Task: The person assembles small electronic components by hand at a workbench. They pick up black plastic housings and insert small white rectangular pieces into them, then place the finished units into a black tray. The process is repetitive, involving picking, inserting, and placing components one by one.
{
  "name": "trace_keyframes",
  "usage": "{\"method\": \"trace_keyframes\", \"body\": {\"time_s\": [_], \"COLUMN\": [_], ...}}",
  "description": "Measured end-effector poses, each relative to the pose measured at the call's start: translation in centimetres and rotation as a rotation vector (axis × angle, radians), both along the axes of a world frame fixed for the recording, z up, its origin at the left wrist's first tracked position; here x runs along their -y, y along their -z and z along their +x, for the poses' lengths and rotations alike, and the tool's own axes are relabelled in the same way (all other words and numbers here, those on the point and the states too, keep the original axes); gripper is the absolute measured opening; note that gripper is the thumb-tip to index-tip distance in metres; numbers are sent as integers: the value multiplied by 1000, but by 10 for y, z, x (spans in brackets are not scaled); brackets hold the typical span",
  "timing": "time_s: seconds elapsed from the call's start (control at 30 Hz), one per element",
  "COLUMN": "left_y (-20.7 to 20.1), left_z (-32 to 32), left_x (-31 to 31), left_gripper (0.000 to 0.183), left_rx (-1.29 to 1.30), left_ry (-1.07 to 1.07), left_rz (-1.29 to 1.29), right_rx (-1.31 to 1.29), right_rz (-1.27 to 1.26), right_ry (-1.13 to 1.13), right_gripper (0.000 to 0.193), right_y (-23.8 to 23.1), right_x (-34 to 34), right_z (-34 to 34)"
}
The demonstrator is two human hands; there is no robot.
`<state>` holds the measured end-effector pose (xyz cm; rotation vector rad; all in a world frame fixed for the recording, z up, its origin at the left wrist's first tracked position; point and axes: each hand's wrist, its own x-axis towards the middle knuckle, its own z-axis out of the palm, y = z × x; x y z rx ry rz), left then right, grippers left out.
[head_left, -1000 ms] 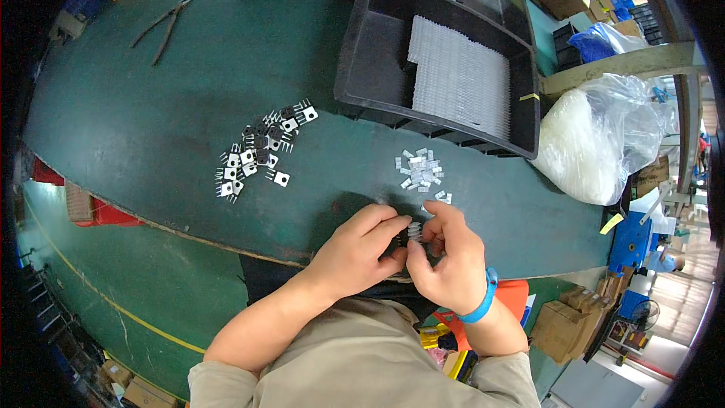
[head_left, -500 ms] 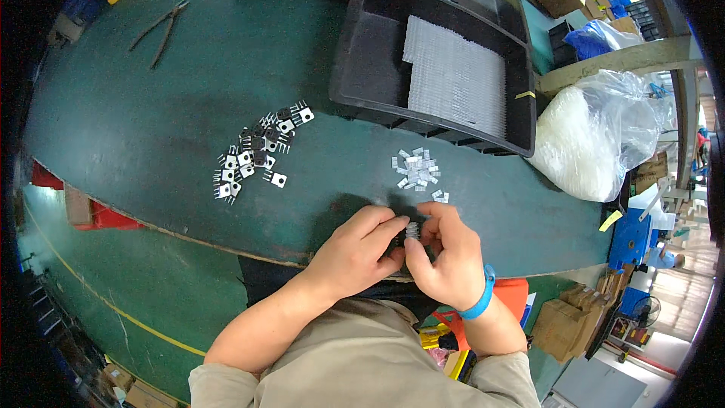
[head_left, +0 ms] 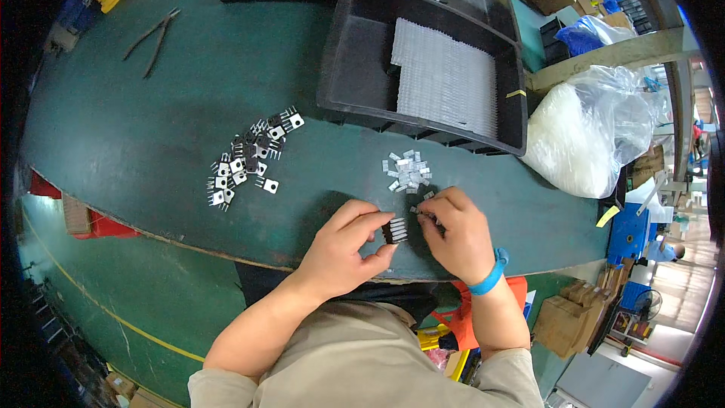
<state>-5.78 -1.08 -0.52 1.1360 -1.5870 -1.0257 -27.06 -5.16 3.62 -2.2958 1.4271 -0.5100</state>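
between both hands a small black finned part (head_left: 395, 230) stands; left hand (head_left: 343, 249) fingers clamp it, right hand (head_left: 457, 234) fingers pinched just beside.

Setting: factory assembly bench.
Green work table (head_left: 151, 128), black parts trays (head_left: 355, 68) at upper centre, loose electronic components (head_left: 245, 162), pliers (head_left: 151, 34) upper left, cardboard boxes (head_left: 566, 321) lower right.
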Motion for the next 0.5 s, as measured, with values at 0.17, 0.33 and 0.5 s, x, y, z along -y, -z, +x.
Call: {"method": "trace_keyframes", "body": {"time_s": [0.17, 0.33, 0.5], "left_y": [3, 4, 2], "left_z": [0, 2, 3], "left_x": [1, 1, 2], "left_gripper": [43, 43, 44], "left_rx": [-44, -85, -94], "left_ry": [-5, -4, 9], "left_rz": [7, 20, 38], "right_rx": [-74, 111, 433], "right_rz": [-11, 116, 178], "right_ry": [8, 98, -15], "right_gripper": [13, 14, 14], "right_y": [7, -1, -20], "right_x": [0, -2, -6], "right_z": [4, 4, 5]}}
